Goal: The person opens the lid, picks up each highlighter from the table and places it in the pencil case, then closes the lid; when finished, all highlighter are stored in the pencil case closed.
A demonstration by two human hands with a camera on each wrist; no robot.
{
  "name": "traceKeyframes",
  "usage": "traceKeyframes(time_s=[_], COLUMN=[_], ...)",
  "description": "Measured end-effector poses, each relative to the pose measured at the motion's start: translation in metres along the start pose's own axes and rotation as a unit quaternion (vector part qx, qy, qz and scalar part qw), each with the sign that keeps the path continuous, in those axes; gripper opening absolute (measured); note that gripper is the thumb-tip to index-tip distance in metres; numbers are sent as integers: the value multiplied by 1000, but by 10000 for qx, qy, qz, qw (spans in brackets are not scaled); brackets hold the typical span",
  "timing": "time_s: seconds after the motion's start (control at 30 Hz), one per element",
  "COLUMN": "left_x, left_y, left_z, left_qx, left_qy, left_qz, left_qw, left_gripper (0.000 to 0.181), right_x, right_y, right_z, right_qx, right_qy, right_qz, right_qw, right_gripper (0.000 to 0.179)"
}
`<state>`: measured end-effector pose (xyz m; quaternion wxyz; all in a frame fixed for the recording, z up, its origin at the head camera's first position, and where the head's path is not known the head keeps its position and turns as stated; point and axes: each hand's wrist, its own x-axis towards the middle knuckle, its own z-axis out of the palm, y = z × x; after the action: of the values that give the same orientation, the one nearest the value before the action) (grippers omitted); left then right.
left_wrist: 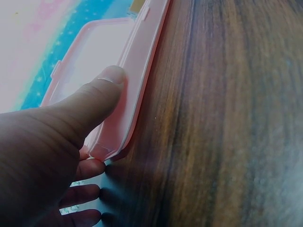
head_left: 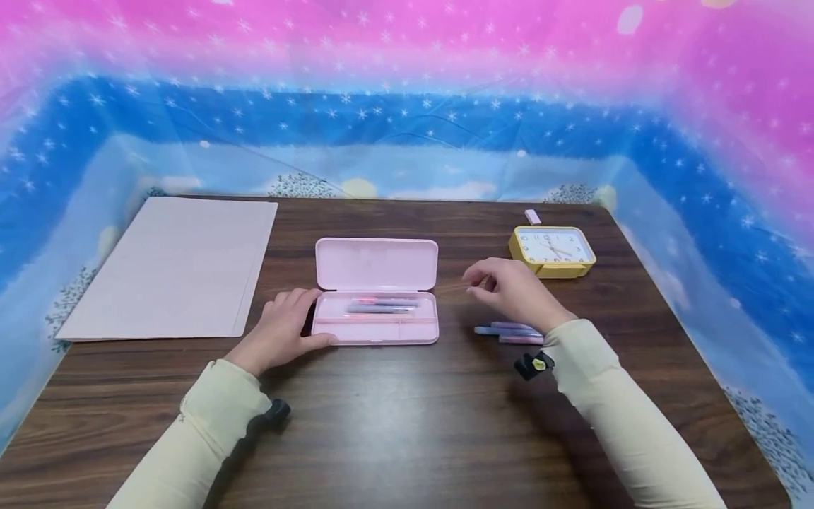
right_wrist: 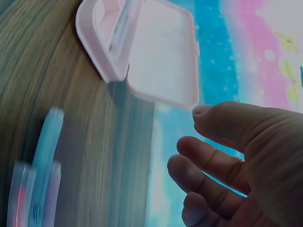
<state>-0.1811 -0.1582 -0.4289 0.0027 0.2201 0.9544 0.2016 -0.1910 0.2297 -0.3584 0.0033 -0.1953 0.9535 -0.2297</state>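
Observation:
A pink pencil case point(head_left: 356, 332) lies with its lid point(head_left: 376, 264) raised at the middle of the table, and several pens point(head_left: 379, 309) rest in its back compartment. My left hand point(head_left: 282, 330) holds the case at its left end. In the left wrist view the thumb point(left_wrist: 102, 97) presses the case's front wall while the fingers reach round the end. To the right of the case, my right hand point(head_left: 511, 288) hovers with loosely bent fingers and nothing in them. Several pens point(right_wrist: 45, 156) lie on the table below it, partly hidden by the wrist in the head view.
A yellow clock point(head_left: 553, 251) stands beyond my right hand, with a small eraser point(head_left: 533, 217) behind it. On the left lies a large pale folder or sheet point(head_left: 172, 268). Patterned cloth point(head_left: 407, 120) hangs round the wooden table's point(head_left: 381, 438) back and sides.

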Motion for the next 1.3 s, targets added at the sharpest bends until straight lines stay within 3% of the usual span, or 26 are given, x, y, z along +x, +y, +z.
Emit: traceKeyframes(time_s=[0.3,0.67,1.03,1.3], left_x=[2,2,1,2], left_y=[3,4,3,3], left_z=[0,0,-2,-2], left_qx=[-55,-80,-121,-112], left_qy=[-165,-7,-153,-176], left_qz=[-67,46,-6,-23], left_qw=[9998,10000,9998,9998], left_gripper=[86,84,84,84], right_x=[-34,-79,-109,-117], right_y=[32,71,103,116], right_z=[-24,-40,-22,-6], right_qx=[-47,-221,-309,-228], right_qy=[125,142,232,82], right_qz=[325,892,986,1132], right_qw=[9994,9957,9944,9933], right_gripper=[17,16,13,11])
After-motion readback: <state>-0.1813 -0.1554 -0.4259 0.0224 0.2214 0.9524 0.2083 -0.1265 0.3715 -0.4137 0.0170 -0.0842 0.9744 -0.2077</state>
